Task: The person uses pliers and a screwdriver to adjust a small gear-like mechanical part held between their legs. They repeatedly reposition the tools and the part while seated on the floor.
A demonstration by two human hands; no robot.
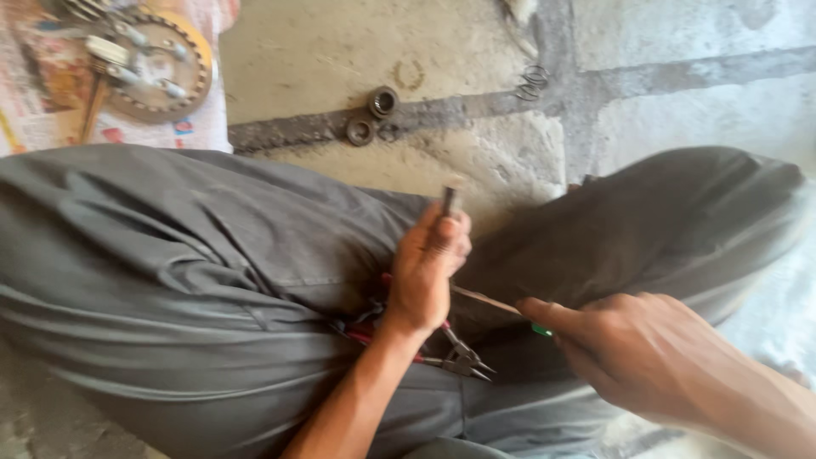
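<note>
Two bare hands work over the person's grey trousers (195,255): the right hand (654,357), nearest the camera, is closed around a green-handled tool (541,330) whose thin blade (484,299) runs from its fingertips toward the left hand. The left hand (425,272) is clenched in a fist around a short metal rod (449,201) that sticks up above its thumb, and red-handled pliers (459,357) lie on the lap just beneath its wrist. Farther beyond the left hand, two metal rings (372,115) rest on the concrete floor (357,42), a coil spring (533,81) lies off to their right, and a toothed gear wheel (157,64) sits on newspaper (34,119) well away to the left.
</note>
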